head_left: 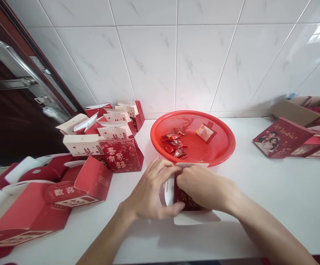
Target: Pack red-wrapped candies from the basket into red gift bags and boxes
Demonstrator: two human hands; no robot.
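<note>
On the white table stands an open red gift box [186, 198] with its white flaps folded outward. My left hand [151, 189] grips the box along its left side, thumb at the near edge and fingers at the far edge. My right hand [204, 186] is curled and reaches down into the box. Its fingertips are hidden, so I cannot see what they hold. Just behind the box sits a red plastic basket [226, 147]. Several wrapped candies [176, 141] lie in its left half, and a small pink-and-cream packet [204, 133] rests at the right.
Several open red boxes [35, 206] crowd the left side, with more cream-and-red boxes [118, 154] behind them. At the right are red printed boxes [282, 138] and a brown carton [295, 110]. A tiled wall [198, 66] backs the table; a dark door [10, 110] is at left.
</note>
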